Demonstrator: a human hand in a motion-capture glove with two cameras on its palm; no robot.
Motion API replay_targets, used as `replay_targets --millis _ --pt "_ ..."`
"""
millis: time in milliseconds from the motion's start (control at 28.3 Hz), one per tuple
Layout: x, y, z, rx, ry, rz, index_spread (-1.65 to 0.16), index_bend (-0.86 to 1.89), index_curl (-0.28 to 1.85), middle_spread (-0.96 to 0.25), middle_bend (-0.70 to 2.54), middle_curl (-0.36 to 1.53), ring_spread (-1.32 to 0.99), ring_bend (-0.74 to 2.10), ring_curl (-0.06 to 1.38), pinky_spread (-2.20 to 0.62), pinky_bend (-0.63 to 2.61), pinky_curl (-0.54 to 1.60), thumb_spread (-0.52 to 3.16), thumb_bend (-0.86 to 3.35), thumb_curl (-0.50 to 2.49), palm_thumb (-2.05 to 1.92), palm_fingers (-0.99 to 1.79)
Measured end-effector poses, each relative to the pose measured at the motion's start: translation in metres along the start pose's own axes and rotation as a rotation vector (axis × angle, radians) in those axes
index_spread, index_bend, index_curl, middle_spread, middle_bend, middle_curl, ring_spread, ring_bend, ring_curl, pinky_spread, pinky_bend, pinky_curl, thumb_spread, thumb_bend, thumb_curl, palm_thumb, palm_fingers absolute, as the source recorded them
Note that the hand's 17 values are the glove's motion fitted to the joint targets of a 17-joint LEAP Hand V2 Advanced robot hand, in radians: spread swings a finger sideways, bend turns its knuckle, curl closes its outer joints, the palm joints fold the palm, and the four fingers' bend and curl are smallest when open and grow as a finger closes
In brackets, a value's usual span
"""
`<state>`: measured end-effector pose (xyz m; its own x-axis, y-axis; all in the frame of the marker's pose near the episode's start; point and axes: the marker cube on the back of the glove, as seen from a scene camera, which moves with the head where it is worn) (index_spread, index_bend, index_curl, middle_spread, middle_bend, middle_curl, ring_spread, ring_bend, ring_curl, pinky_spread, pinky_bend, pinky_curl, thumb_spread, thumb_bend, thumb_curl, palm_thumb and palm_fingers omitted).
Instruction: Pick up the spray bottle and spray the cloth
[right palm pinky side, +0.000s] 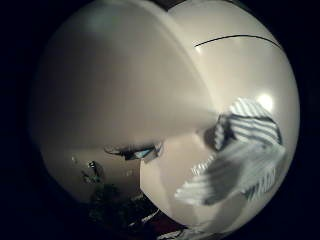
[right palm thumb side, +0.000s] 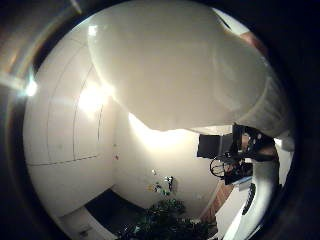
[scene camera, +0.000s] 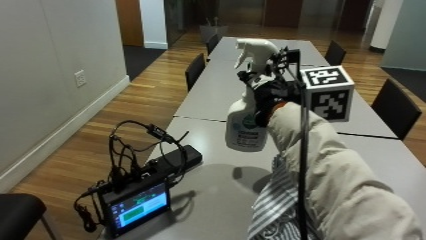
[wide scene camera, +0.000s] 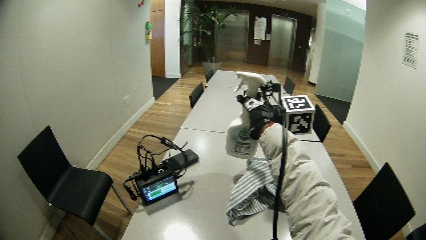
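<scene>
White plastic spray bottle is up in the air above the grey table, the gloved right hand wrapped round its neck just under the trigger head. Looks light-ish and smooth, so the neck seems the sensible place to grab it. The striped cloth lies crumpled on the table at about 5 o'clock from the bottle, soft and floppy. A small screen with cables sits at 8 o'clock, well apart, nothing really blocking.

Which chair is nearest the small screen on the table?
The black chair by the left wall, on the screen's side; the other chairs are further along or across the table.
</scene>
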<state>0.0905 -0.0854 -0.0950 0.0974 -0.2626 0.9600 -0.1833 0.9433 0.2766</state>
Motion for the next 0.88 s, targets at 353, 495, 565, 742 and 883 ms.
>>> replay_targets --millis 353,495,565,742,883 --pt "0.071 -0.007 0.018 0.053 0.063 0.072 -0.31 0.23 0.53 -0.16 0.41 0.50 -0.21 0.33 0.43 -0.18 0.12 0.32 0.84 0.00 0.67 1.14 0.71" --pt "0.075 -0.004 0.023 0.004 0.147 0.058 -0.33 0.14 0.50 -0.15 0.40 0.50 -0.21 0.31 0.43 -0.17 0.15 0.31 0.90 0.00 0.66 1.15 0.63" --pt "0.080 0.001 0.029 -0.060 0.150 0.096 -0.34 0.14 0.49 -0.14 0.39 0.49 -0.23 0.27 0.43 -0.15 0.12 0.30 0.94 0.00 0.66 1.16 0.44" --pt "0.084 0.019 0.044 -0.247 0.096 0.191 -0.35 0.19 0.49 -0.11 0.29 0.46 -0.25 0.18 0.42 -0.13 0.14 0.30 0.98 0.00 0.65 1.16 0.11" --pt "0.056 0.038 0.033 -0.334 0.080 0.104 -0.35 0.20 0.47 -0.08 0.24 0.43 -0.25 0.12 0.36 -0.10 0.16 0.28 1.01 0.00 0.65 1.18 0.00"
